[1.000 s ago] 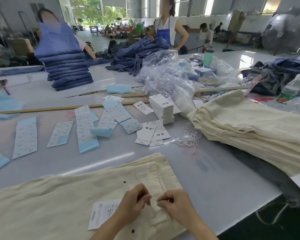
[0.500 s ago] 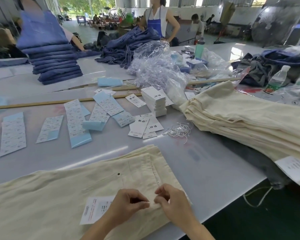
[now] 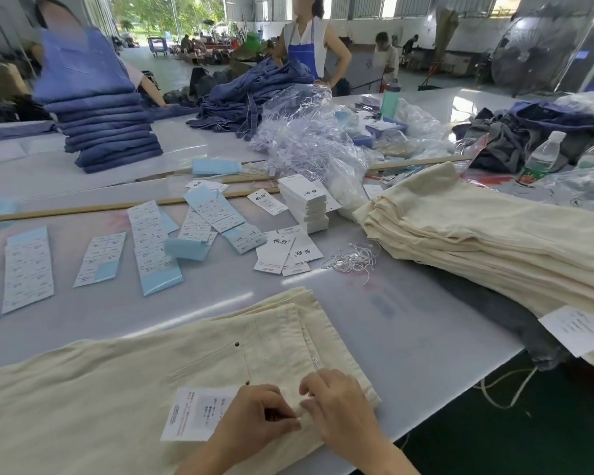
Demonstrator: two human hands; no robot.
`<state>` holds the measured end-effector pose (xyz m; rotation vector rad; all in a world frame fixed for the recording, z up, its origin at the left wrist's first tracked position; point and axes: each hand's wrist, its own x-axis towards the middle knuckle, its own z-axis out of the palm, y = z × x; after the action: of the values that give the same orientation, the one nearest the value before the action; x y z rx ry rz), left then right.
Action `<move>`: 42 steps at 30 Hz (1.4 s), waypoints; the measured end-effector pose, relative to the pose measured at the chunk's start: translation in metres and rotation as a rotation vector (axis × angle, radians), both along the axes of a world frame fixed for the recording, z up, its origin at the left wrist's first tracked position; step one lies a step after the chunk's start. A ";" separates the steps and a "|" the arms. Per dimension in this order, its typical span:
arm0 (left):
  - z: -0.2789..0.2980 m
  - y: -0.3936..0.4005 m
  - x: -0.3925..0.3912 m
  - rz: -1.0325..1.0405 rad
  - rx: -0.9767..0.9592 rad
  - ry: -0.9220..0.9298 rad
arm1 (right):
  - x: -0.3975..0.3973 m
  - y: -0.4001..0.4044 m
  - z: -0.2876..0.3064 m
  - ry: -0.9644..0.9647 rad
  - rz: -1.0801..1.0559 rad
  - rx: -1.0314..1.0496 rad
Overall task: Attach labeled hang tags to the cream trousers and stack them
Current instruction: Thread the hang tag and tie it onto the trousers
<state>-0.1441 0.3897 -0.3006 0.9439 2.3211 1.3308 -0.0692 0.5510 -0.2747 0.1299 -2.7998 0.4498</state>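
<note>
A pair of cream trousers (image 3: 124,382) lies flat at the near table edge, waistband to the right. A white printed hang tag (image 3: 196,413) rests on them. My left hand (image 3: 254,419) and my right hand (image 3: 336,402) meet at the waistband, fingertips pinched together on something small; it looks like the tag's string, hard to make out. A stack of folded cream trousers (image 3: 494,245) sits at the right, a tag (image 3: 580,330) hanging off its near end. Loose white strings (image 3: 350,260) and a pile of blank hang tags (image 3: 306,204) lie mid-table.
Blue and white label sheets (image 3: 151,245) are spread across the left of the table. Crumpled clear plastic bags (image 3: 309,138), water bottles (image 3: 539,159) and dark clothes lie behind. Folded blue jeans (image 3: 107,128) are stacked far left. People stand at the far side.
My hands have come closer together at the waistband and the view has shifted slightly left and down. The tag stays in the same place on the trousers.
</note>
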 end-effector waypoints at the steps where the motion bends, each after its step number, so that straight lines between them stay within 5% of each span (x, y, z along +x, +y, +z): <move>1: -0.002 0.001 0.002 0.018 0.022 0.021 | 0.000 -0.002 -0.003 0.038 0.006 0.003; 7: -0.009 0.007 0.009 0.098 0.040 0.104 | 0.006 -0.006 -0.016 0.183 -0.082 0.030; 17: 0.003 0.013 0.001 0.081 -0.070 -0.101 | 0.002 -0.002 -0.022 0.189 -0.093 0.081; 42: -0.006 0.030 0.030 0.200 -0.187 0.264 | -0.044 0.000 0.023 -0.746 -0.041 -0.078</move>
<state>-0.1146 0.4199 -0.3063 0.8937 2.7472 1.0874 -0.1127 0.5509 -0.2516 -0.1467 -3.4895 0.7156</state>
